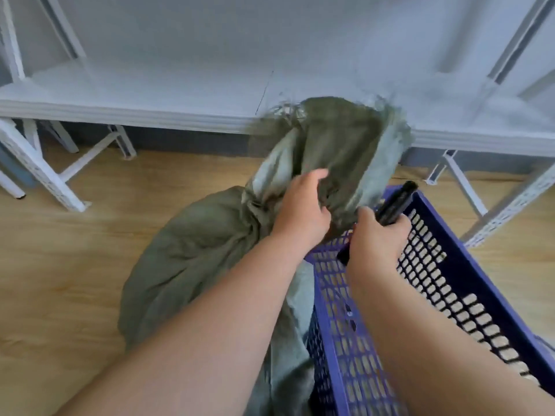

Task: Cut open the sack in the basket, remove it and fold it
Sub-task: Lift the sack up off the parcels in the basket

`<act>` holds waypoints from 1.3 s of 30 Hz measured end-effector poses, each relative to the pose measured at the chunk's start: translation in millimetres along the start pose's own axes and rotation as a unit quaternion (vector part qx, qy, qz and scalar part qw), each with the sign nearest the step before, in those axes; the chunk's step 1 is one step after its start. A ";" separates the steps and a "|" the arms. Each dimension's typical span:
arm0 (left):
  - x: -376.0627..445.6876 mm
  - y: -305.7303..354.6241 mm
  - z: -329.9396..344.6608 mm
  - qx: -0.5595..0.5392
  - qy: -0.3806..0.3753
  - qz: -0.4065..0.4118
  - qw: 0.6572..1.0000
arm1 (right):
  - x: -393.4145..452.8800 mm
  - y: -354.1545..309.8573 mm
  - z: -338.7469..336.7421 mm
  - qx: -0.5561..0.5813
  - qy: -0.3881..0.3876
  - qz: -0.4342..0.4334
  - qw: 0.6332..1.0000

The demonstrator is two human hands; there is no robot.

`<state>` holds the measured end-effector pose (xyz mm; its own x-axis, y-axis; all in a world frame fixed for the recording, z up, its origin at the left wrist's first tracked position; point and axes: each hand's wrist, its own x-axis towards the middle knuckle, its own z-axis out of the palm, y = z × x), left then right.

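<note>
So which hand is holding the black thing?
The right hand holds the black tool, over the blue basket. The left hand only grips the green sack.

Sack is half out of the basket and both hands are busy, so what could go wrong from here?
The right hand holds a black tool, likely the cutter, right beside the left hand gripping the green sack; a slip could nick fingers. The blue basket looks tilted and may tip. The sack's loose threads could snag on the basket's mesh.
</note>
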<state>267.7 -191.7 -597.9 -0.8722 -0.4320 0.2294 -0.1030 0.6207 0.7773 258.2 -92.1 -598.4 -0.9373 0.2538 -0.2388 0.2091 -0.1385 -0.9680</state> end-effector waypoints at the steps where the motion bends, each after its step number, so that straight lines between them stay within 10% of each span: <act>1: -1.9 3.2 13.9 0.049 -0.058 0.008 0.997 | 10.4 -11.5 -9.6 0.020 0.023 -0.031 0.999; 6: -37.4 -8.4 70.1 0.151 -0.334 0.025 0.930 | 52.1 -33.7 -26.9 -0.079 -0.013 -0.104 0.991; 9: -54.8 -14.3 70.1 0.177 -0.369 0.047 0.911 | 61.2 -13.2 -22.5 -0.183 -0.148 -0.070 0.969; 11: -66.3 -6.7 50.6 0.177 -0.274 0.076 0.942 | 60.0 -2.0 -18.6 -0.226 -0.212 -0.074 0.948; 14: -84.5 0.6 -0.9 0.163 0.074 0.169 0.969 | 54.7 1.4 -9.5 -0.249 -0.274 -0.103 0.923; 16: -83.9 -6.8 -34.7 0.198 0.205 0.084 0.955 | 48.3 0.5 0.2 -0.250 -0.301 -0.136 0.910; 19: -67.1 -23.1 -55.0 0.276 0.030 -0.134 0.951 | 35.1 -5.5 20.9 -0.244 -0.327 -0.229 0.884; 23: -78.8 -30.9 -23.6 0.256 -0.169 0.007 0.952 | 30.8 -5.5 37.8 -0.339 -0.382 -0.235 0.827; 27: -91.0 -38.5 -14.5 0.228 -0.204 0.008 0.952 | 45.9 41.9 12.5 -0.519 -0.392 -0.157 0.743; 34: -84.0 -45.9 -47.1 0.309 -0.246 -0.061 0.917 | 46.0 79.0 -28.2 -0.523 -0.335 0.018 0.783; 39: -87.4 -56.2 -39.5 0.248 -0.254 -0.049 0.934 | 28.9 64.1 -13.0 -0.448 -0.223 -0.156 0.852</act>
<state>368.6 -214.7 -638.5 -0.9484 -0.2151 -0.2332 -0.2930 0.8756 0.3840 248.2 -81.1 -668.3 -0.9573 -0.2715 -0.0990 -0.1281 0.7059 -0.6966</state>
